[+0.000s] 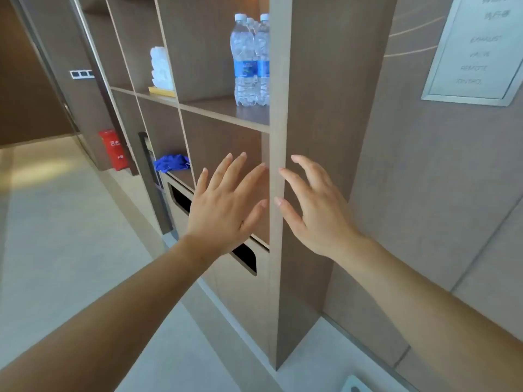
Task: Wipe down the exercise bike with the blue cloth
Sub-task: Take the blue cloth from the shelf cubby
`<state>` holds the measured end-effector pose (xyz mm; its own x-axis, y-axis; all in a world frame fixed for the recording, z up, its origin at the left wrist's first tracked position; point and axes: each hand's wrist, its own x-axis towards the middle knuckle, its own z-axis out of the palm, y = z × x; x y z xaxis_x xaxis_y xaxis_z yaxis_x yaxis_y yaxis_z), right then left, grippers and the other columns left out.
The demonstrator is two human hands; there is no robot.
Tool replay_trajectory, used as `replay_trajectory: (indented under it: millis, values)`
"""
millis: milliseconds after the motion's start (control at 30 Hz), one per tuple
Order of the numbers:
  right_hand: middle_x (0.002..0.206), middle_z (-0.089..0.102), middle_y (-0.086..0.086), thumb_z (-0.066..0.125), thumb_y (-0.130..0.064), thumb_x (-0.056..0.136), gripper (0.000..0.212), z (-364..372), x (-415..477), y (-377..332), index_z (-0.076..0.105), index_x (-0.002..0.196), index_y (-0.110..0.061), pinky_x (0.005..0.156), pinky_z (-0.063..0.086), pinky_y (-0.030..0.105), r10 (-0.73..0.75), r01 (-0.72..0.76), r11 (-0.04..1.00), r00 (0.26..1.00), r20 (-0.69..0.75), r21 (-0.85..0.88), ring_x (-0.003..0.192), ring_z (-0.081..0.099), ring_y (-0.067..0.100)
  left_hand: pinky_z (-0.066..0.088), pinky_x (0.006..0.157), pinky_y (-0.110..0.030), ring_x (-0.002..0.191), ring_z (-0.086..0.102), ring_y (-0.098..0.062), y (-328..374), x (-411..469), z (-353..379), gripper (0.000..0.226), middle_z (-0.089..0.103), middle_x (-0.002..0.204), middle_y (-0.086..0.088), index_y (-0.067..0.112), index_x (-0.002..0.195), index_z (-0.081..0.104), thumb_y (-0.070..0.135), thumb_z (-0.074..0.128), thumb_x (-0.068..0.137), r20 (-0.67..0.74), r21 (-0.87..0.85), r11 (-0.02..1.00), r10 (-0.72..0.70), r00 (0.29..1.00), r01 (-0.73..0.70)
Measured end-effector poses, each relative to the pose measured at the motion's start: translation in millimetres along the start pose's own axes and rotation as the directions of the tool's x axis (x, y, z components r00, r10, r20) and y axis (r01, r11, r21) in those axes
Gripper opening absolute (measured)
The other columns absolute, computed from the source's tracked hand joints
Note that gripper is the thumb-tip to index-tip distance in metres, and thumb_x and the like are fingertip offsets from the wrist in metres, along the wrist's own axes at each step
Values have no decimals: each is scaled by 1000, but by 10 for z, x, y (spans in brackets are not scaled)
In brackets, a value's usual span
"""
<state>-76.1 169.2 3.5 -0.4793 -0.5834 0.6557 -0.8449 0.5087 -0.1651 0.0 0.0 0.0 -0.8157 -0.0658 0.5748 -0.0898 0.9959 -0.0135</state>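
**Both hands open and empty at the shelf unit, blue cloth in a far compartment**

The fingers of the left hand (226, 205) are spread wide and straight, and they hold nothing. The palm faces away from the camera, in front of the lower open compartment of the wooden shelf unit (278, 193). The fingers of the right hand (314, 207) are also spread, a little curved, and also hold nothing. This hand is just on the other side of the front upright edge of the shelf unit, so the upright stands between the two hands. I cannot tell if any fingertip touches the wood.

Both forearms are bare and come from the bottom corners of the view.

The blue cloth (171, 163) lies crumpled on a low shelf of the same unit, some compartments further away from the hands, well apart from them.

On the shelf above the left hand stand clear water bottles (249, 58) with blue labels, close together. One compartment further along that level there is a stack of white towels (161, 67) on a pale tray. Beyond the far end of the shelf unit, on the floor, stands a red fire extinguisher box (114, 149). On the wall beside the shelf unit, to the right, hangs a framed notice (478, 46).
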Motion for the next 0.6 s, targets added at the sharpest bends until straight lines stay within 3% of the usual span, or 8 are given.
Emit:
replay_trajectory:
  millis: [167,267,400,600]
  values:
    - [147,32,9,41,-41,94,49,604,483,-252,42,137,-16,105,35,40,-21,18,997,999,36,79,136,30,23,23,112,-53,141,25,-26,-723,44,156,57,33,151,-3,32,143,30,57,23,92,-18,54,997,-58,998,59]
    - [144,37,9,44,-38,94,46,1063,830,-456,46,134,-15,102,36,36,-55,55,991,998,-2,123,132,35,23,19,112,-50,141,24,-24,-1281,118,225,58,32,151,-2,33,144,27,58,21,92,17,88,993,-75,997,74]
    - [139,42,12,46,-34,92,44,1689,1352,-783,51,130,-12,101,39,43,-63,63,969,998,-7,238,129,39,25,20,112,-49,140,26,-24,-2049,226,268,59,34,150,-2,33,143,28,58,19,91,68,100,992,-84,994,77]
    - [127,53,12,49,-31,90,36,2526,2016,-1271,58,121,-16,90,46,47,-93,111,955,993,-77,276,118,50,29,26,109,-48,136,35,-24,-3162,335,425,54,42,145,-1,31,140,35,53,30,91,86,140,988,-75,994,62]
